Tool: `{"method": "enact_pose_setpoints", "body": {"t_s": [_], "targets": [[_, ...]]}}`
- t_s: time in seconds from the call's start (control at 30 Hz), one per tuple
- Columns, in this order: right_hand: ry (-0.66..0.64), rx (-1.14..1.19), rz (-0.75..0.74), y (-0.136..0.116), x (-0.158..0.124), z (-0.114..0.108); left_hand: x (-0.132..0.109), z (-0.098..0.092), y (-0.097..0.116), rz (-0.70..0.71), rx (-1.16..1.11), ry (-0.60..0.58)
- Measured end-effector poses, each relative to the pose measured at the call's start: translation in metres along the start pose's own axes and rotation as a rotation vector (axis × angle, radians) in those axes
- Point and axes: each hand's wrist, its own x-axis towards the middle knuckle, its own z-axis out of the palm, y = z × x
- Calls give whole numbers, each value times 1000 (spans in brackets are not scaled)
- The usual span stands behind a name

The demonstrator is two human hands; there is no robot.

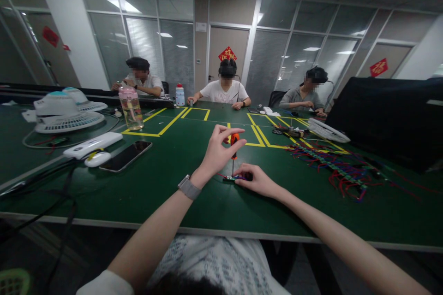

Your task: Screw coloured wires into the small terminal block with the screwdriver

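An orange and black screwdriver [235, 146] stands upright, its tip down on a small green circuit board [228, 179] with thin wires. My left hand [219, 150], wearing a watch, is around the screwdriver's handle. The thumb passes in front of the handle and the index finger reaches over its top, both fairly straight. Lower down on the table, my right hand [258, 179] pinches the right side of the circuit board between thumb and fingers. The fingers partly hide the board and its wires.
Rows of wired circuit boards [332, 166] lie at the right, near a white fan [328, 130] and a black monitor [384, 124]. At the left are a phone [128, 156], a white mouse [97, 158], a power strip [93, 144] and a bottle [131, 110]. Several people sit opposite.
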Motion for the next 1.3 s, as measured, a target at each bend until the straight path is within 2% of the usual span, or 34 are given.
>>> {"method": "enact_pose_setpoints", "body": {"t_s": [0.13,0.23,0.3,0.43,0.67,0.77,0.93,1.0,1.13,1.2,1.3], "targets": [[0,-4,-23,0,0,0,3,0,-1,-48,-154,-63],[-8,-6,-36,0,1,-1,4,3,-4,-183,-376,-117],[-17,-6,-41,0,1,-2,4,4,-5,-243,-438,-109],[-31,13,-38,0,1,-5,3,3,-4,-211,-365,-72],[-52,78,10,-1,1,-5,-3,1,0,-8,-23,-7],[-61,80,-5,0,1,-5,-1,2,0,-16,-97,-32],[-84,36,-49,3,1,-8,2,5,-2,-176,-377,-91],[-92,32,-51,4,1,-9,1,5,-2,-177,-309,-39],[-85,40,-43,4,2,-8,-2,4,-3,-76,-69,78],[-75,51,-36,4,1,-7,-1,3,-3,-64,-68,74],[-59,70,-7,4,1,-5,2,4,-4,-117,-201,12]]}}
